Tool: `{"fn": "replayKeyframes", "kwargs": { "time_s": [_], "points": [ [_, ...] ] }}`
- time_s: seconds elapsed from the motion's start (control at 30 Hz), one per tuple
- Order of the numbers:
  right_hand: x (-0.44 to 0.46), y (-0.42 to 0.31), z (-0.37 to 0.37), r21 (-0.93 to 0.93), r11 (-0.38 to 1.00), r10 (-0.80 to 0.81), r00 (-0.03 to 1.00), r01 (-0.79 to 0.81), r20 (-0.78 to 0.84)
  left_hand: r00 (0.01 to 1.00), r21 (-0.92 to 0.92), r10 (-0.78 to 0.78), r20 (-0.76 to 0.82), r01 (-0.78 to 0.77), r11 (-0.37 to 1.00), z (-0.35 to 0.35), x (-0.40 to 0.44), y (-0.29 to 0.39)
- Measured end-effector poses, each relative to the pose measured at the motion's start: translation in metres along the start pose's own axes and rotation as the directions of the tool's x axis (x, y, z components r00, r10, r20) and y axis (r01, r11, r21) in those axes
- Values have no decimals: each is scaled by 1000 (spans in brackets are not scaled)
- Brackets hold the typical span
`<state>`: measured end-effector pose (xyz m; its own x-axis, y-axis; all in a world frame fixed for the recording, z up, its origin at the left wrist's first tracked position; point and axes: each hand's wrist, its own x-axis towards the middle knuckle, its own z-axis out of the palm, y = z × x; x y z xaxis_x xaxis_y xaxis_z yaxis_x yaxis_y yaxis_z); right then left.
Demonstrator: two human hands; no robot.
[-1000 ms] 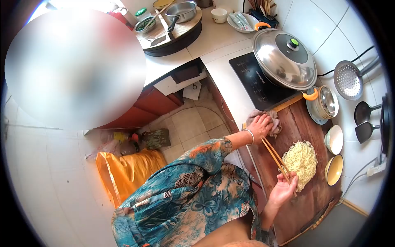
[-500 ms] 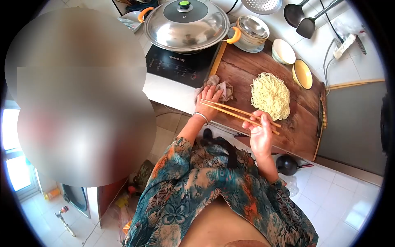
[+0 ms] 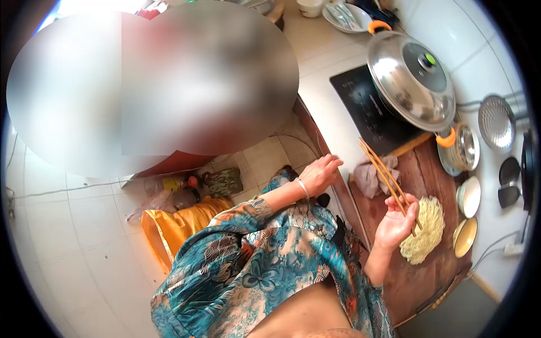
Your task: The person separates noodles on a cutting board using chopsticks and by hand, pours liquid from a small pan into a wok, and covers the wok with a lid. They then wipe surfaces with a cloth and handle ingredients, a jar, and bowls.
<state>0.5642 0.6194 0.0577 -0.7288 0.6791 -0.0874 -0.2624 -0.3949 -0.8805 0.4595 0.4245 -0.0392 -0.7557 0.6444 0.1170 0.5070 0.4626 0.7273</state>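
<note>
My right hand [image 3: 395, 224] grips a pair of wooden chopsticks [image 3: 389, 179], their tips pointing up and away toward the induction cooker. Just beside that hand, a pile of pale noodles [image 3: 424, 232] lies on the brown wooden board [image 3: 380, 209]. My left hand [image 3: 320, 176] hangs near the counter's front edge with nothing in it, its fingers loosely stretched. A crumpled greyish cloth [image 3: 373, 177] rests on the board's near corner, apart from my left hand.
A lidded steel wok [image 3: 414, 79] sits on the black induction cooker [image 3: 355, 104]. Stacked metal bowls [image 3: 463, 147], a pale bowl [image 3: 469, 197] and a yellow bowl [image 3: 465, 238] line the wall. A skimmer [image 3: 496, 123] hangs above. A yellow-orange bag [image 3: 180, 225] stands on the floor.
My view has swung to the left. My left hand has come off the cloth and moved out past the counter edge. The chopsticks stay in my right hand.
</note>
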Motion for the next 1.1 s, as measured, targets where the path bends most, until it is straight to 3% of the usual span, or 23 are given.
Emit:
{"fn": "replayKeyframes", "kwargs": {
  "time_s": [0.1, 0.23, 0.43, 0.53, 0.57, 0.7, 0.77, 0.8, 0.9, 1.0, 1.1],
  "points": [
    [8, 11, 19, 1, 1000, 17, 1000, -17, 5, 991, -51, -129, 39, 131, 990, -26, -20, -19],
    [16, 32, 64, -58, 997, 54, 997, -51, 51, 980, -94, -184, 72, 190, 977, -74, -24, -54],
    [29, 93, 181, -176, 975, 151, 986, -137, 69, 985, -105, -170, -25, 166, 980, -175, -24, -124],
    [36, 123, 254, -246, 967, 99, 988, -68, 118, 974, -141, -211, -79, 199, 970, -232, -32, -166],
    [37, 130, 274, -264, 964, 77, 990, -43, 120, 971, -88, -180, -160, 167, 982, -244, -37, -182],
    [58, 144, 336, -390, 895, -115, 957, 216, 267, 939, -166, -246, -240, 210, 963, -309, -53, -221],
    [79, 135, 364, -519, 700, -254, 850, 491, 462, 891, -342, -368, -264, 270, 900, -339, -52, -234],
    [89, 127, 380, -549, 566, -288, 772, 615, 567, 875, -341, -371, -311, 262, 903, -351, -52, -242],
    [119, 115, 443, -429, 409, -358, 575, 805, 736, 814, -366, -366, -452, 205, 908, -385, -44, -261],
    [140, 123, 504, -333, 642, -280, 615, 691, 737, 768, -358, -368, -524, 193, 913, -419, -28, -275],
    [163, 143, 567, -351, 713, -110, 591, 607, 799, 746, -327, -326, -580, 153, 933, -457, -5, -286]
  ]
}}
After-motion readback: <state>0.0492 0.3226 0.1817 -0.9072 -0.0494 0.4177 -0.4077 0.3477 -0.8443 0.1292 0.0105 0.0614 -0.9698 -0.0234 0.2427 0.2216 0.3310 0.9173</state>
